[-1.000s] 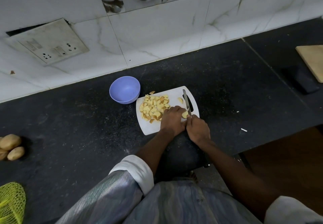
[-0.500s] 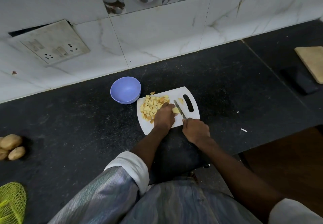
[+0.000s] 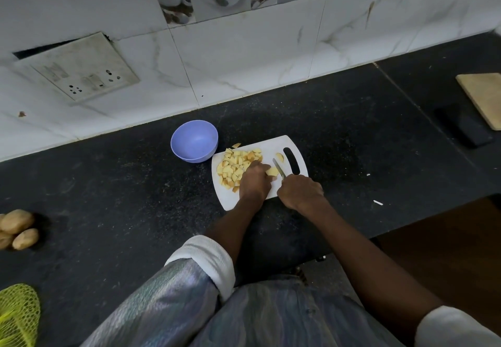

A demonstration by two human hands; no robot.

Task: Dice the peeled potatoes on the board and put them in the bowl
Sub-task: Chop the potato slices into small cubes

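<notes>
Left to right: empty bowl (image 3: 194, 141); diced potato (image 3: 235, 165) heaped on the board (image 3: 271, 146); left hand (image 3: 254, 181) pinching a remaining piece (image 3: 272, 171); knife (image 3: 279, 168) gripped by the right hand (image 3: 300, 190). The blade lies just beside the fingertips: a slip could nick them, or scatter dice off the board.

Dark speckled worktop (image 3: 122, 184) carrying a white cutting board (image 3: 260, 200), blue bowl (image 3: 194, 140) just beside it, whole potatoes (image 3: 17, 228), yellow net bag (image 3: 17, 317), wooden board (image 3: 485, 97).
</notes>
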